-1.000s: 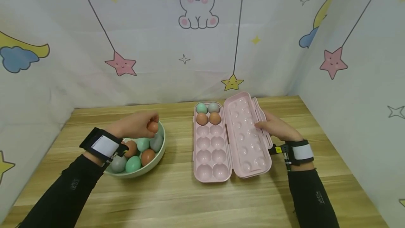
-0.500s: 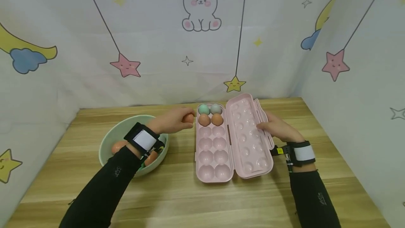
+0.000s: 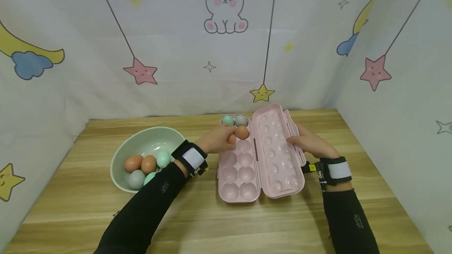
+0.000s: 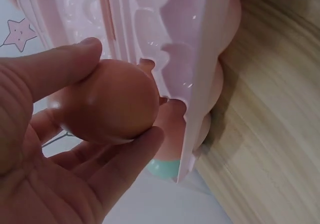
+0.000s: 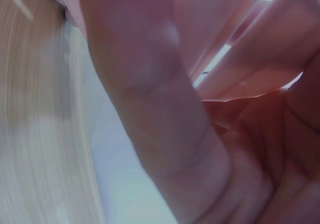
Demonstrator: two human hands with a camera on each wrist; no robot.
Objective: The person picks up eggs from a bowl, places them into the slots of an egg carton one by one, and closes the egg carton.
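Observation:
My left hand pinches a brown egg between thumb and fingertips, over the left column of the pink egg carton. In the head view only part of that egg shows beside the fingers. At the carton's far end sit a green egg, a grey egg and a brown egg; the left wrist view shows another seated brown egg close to the held one. My right hand grips the outer edge of the raised carton lid, thumb on the inner side.
A pale green bowl stands at the left, partly behind my left forearm. It holds several eggs, among them a brown egg and a grey egg. White printed cloth bounds the wooden table at the back.
My left hand has carried the brown egg rightward from above the bowl to the carton, uncovering more of the bowl. The right hand keeps its grip on the lid.

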